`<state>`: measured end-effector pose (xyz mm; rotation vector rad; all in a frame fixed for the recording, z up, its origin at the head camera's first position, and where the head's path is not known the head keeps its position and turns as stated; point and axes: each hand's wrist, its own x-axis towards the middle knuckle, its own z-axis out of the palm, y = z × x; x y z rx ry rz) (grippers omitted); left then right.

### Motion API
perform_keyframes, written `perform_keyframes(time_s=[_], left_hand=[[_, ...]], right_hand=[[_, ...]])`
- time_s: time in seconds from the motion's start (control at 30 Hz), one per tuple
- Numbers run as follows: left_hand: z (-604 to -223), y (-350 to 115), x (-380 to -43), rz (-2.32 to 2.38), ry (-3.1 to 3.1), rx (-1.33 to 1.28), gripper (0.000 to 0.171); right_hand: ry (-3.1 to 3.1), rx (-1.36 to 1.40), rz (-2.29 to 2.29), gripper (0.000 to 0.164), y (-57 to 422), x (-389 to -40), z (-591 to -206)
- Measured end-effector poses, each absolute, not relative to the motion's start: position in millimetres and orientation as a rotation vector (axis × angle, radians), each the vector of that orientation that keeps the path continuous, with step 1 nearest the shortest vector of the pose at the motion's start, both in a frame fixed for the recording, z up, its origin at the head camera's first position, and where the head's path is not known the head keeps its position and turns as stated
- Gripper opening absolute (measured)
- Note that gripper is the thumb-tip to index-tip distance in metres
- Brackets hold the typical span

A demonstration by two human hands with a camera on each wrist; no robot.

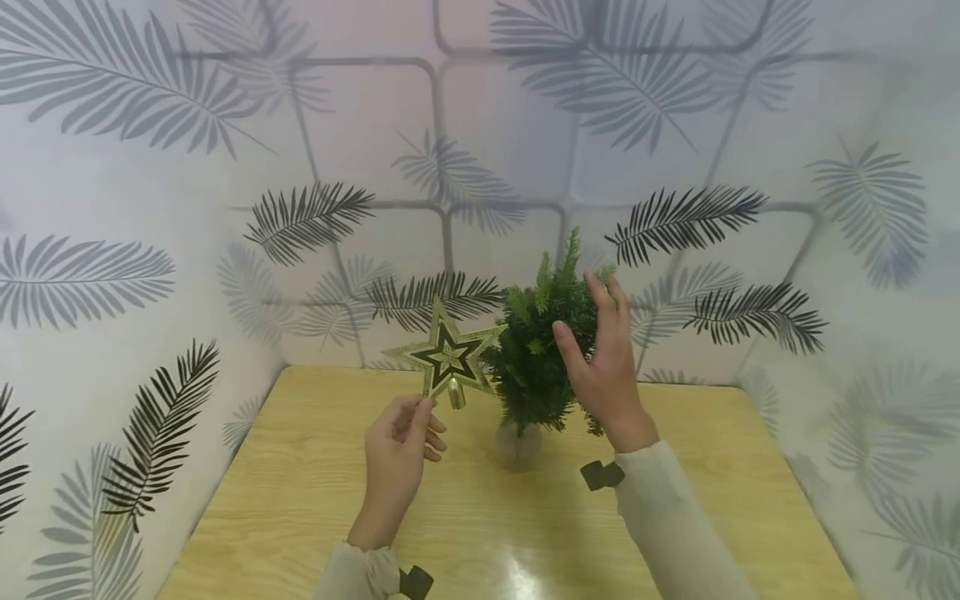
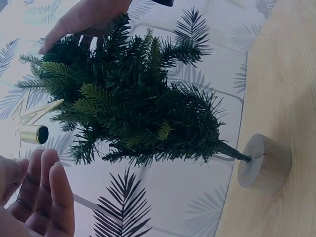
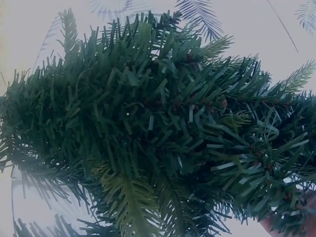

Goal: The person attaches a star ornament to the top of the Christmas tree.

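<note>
A gold star tree topper [image 1: 450,354] with a small hollow tube at its base is pinched by one lower point between the thumb and fingers of my left hand [image 1: 405,450]. Just right of the star stands a small artificial Christmas tree [image 1: 536,358], upright on a round wooden base [image 2: 266,164]. My right hand [image 1: 609,367] is at the tree's right side, thumb and fingers spread among or against the upper branches; how firmly they touch cannot be seen. Green branches [image 3: 148,108] fill the right wrist view and hide most of that hand.
The tree stands on a light wood-grain table [image 1: 315,500]. Behind and beside the table is a pale wall covering [image 1: 510,158] with grey and black leaf prints. Dark wrist mounts [image 1: 602,475] sit at both cuffs.
</note>
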<state>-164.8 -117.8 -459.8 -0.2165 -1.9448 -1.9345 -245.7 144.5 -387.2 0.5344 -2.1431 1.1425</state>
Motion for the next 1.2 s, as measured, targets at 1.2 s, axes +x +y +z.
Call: perform_keyframes(time_s=[1.2], left_hand=[[-420, -107, -183, -1.902, -1.828, -0.33, 0.018]], right_hand=[[-1.865, 0.486, 1.182, 0.036, 129, -263, -353]])
